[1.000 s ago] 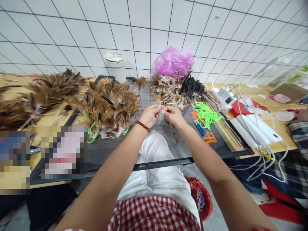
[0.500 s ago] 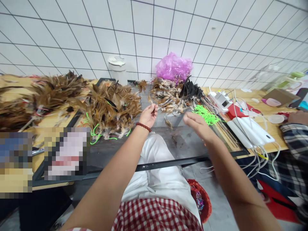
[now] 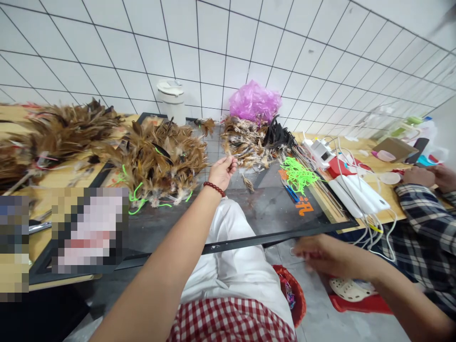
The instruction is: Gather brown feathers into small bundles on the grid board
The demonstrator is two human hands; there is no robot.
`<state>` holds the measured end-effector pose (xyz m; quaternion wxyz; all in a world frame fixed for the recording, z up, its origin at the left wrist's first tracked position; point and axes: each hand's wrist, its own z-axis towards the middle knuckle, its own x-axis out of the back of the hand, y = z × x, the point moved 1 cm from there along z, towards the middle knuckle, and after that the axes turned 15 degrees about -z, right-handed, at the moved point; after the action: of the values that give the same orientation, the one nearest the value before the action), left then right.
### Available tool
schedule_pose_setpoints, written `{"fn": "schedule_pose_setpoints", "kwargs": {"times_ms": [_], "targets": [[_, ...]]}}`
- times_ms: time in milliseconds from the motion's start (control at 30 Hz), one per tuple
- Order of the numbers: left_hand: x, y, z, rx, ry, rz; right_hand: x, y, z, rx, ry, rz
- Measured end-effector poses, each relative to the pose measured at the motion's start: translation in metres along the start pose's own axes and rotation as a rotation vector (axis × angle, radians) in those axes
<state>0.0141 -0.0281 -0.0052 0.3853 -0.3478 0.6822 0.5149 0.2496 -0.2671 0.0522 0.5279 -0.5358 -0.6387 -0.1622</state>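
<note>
My left hand [image 3: 223, 170], with a dark red bead bracelet [image 3: 214, 188] at the wrist, is closed in a pinch above the dark table top. A small brown feather [image 3: 227, 149] rises from its fingertips. To its left lies a big heap of brown feathers [image 3: 167, 156], with bright green ties at its lower edge. Just beyond the hand is a pile of smaller mottled feathers [image 3: 245, 142], with black feathers [image 3: 278, 133] beside it. My right hand [image 3: 315, 251] hangs below the front table edge, above and right of the red bin [image 3: 302, 308]. Motion smears its fingers.
A pink plastic bag [image 3: 254, 99] and a white lidded bin [image 3: 173, 97] stand by the tiled wall. Green ties [image 3: 297, 175] and a blue cutter [image 3: 291, 191] lie on the right. White power strips [image 3: 359, 194] with cables follow. A co-worker's plaid sleeve [image 3: 427, 204] is at far right.
My right hand has moved from above the table, near the green ties, down past the front edge toward the red bin. My left hand stays nearly in place with the feather.
</note>
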Motion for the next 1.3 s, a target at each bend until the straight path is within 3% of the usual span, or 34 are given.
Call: {"fn": "schedule_pose_setpoints", "kwargs": {"times_ms": [133,233,300,400,533,700,867,1067,1300], "targets": [[0.001,-0.001,0.0,-0.026,0.006,0.012,0.057,-0.013,0.078,0.006,0.406,-0.01],[0.001,-0.001,0.0,-0.027,-0.003,0.012,0.066,-0.001,0.147,-0.159,0.616,-0.031],[0.001,-0.001,0.0,-0.028,-0.01,0.01,0.063,0.009,0.184,-0.307,0.617,-0.053],[0.001,-0.001,0.0,-0.027,-0.002,0.02,0.056,0.017,0.216,-0.358,0.551,-0.156],[-0.001,-0.001,-0.001,-0.044,-0.001,0.039,0.052,0.021,0.226,-0.286,0.562,-0.197],[-0.003,-0.005,-0.004,-0.087,0.01,0.158,0.049,0.029,0.219,-0.234,0.876,-0.281],[-0.005,-0.014,-0.005,-0.074,0.026,0.383,0.048,0.036,0.21,-0.05,1.048,-0.453],[-0.008,-0.013,-0.009,0.027,0.016,0.563,0.051,0.033,0.206,0.05,1.051,-0.608],[-0.009,-0.006,-0.015,0.15,-0.078,0.637,0.053,0.029,0.201,0.1,1.057,-0.652]]}}
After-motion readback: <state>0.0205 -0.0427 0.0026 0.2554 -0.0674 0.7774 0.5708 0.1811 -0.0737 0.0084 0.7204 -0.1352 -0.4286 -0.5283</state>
